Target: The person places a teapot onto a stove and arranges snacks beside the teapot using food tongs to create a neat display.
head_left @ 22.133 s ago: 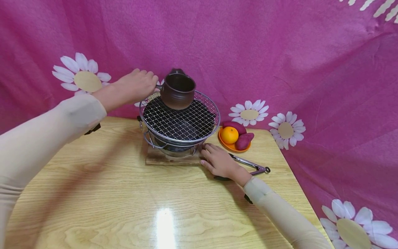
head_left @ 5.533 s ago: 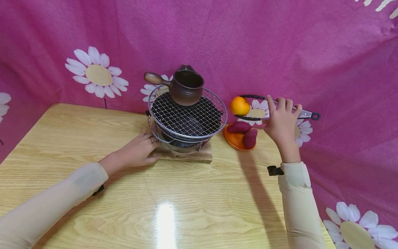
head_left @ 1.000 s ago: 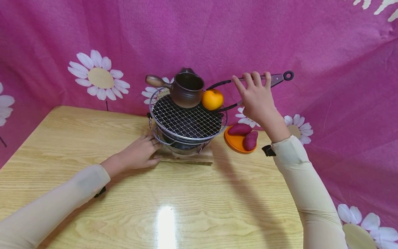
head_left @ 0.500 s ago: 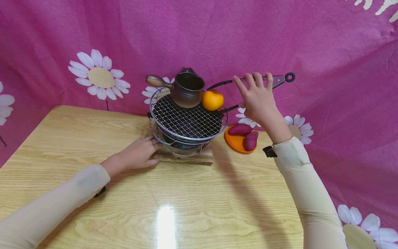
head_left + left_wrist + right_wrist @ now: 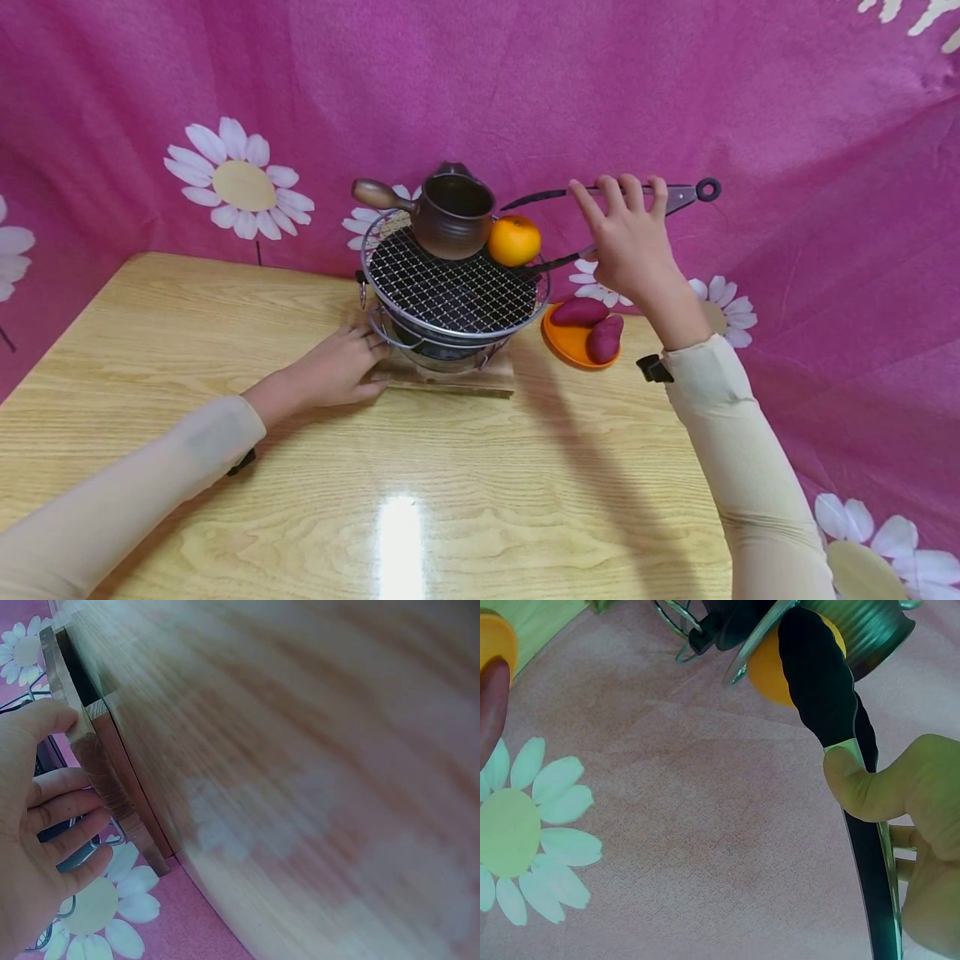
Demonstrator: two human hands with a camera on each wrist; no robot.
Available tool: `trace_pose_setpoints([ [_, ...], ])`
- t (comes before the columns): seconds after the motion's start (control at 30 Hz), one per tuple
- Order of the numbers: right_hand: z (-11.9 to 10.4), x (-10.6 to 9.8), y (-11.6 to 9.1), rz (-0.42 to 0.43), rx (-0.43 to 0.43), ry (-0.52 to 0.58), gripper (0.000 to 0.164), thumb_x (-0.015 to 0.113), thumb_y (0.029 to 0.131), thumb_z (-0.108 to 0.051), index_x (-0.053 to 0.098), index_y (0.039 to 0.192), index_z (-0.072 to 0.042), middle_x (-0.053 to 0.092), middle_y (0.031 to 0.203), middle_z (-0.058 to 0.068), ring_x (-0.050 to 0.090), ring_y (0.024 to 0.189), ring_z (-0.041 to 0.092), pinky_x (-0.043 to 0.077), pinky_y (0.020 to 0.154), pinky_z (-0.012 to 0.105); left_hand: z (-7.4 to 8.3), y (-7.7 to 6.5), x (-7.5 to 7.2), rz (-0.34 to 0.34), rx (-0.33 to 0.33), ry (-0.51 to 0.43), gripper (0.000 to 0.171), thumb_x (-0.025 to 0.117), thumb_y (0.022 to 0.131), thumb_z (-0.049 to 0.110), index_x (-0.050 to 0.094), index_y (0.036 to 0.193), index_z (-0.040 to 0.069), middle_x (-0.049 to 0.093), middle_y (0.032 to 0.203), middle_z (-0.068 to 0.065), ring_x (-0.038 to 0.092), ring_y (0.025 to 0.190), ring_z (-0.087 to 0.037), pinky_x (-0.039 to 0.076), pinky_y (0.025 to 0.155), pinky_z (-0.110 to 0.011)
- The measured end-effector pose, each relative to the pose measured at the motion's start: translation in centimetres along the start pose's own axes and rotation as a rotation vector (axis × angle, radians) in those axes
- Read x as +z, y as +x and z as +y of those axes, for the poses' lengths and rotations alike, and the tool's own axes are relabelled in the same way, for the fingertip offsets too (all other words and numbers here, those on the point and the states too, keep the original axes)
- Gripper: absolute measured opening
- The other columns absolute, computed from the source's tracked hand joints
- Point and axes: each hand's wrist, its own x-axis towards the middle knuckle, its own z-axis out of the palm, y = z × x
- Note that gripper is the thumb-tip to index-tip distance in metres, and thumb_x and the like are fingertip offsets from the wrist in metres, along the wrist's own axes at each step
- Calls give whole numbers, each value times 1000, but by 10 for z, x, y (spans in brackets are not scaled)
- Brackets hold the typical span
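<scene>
My right hand (image 5: 630,242) holds the tongs (image 5: 678,197), thumb on one arm and fingers on the other. Their dark tips are spread on both sides of an orange (image 5: 514,242), with a gap showing at the upper tip. The orange sits on the wire grill net (image 5: 450,296), right beside a brown clay pot (image 5: 453,225) with a side handle. My left hand (image 5: 330,367) rests at the left edge of the wooden board (image 5: 457,385) under the round stove (image 5: 442,346). In the left wrist view its thumb and relaxed fingers touch the board (image 5: 109,776).
An orange plate (image 5: 564,343) with two purple sweet potatoes (image 5: 604,339) stands on the table (image 5: 420,467) right of the stove. Behind hangs a pink cloth (image 5: 315,100) with white flowers. A wire handle (image 5: 393,337) sticks out at the stove's front left.
Earlier my left hand held the pot, then the tongs lifted the orange off the plate. The orange came onto the net; now the tongs have spread and shifted slightly right.
</scene>
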Motion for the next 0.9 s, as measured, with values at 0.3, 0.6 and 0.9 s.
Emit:
trace_pose_setpoints([
  [0.3,6,-1,-8,41,34,27,100,86,69,-6,36,155,-11,40,143,25,30,134,45,15,110,67,1,0,1,16,-2,-4,47,74,87,32,68,121,0,68,126,-20,59,123,-41,47,105,-58],
  [0.6,15,-5,-18,65,83,58,102,87,68,-5,35,156,-11,39,145,26,29,135,46,13,111,68,0,0,3,23,-9,-10,44,74,87,31,68,118,0,69,122,-19,61,120,-39,49,101,-55],
  [0.9,30,-2,-30,77,142,71,103,83,69,-2,32,158,-12,37,146,26,27,136,47,11,111,68,0,0,2,12,-8,-5,46,74,88,33,68,119,-1,69,123,-20,60,121,-40,49,102,-56],
])
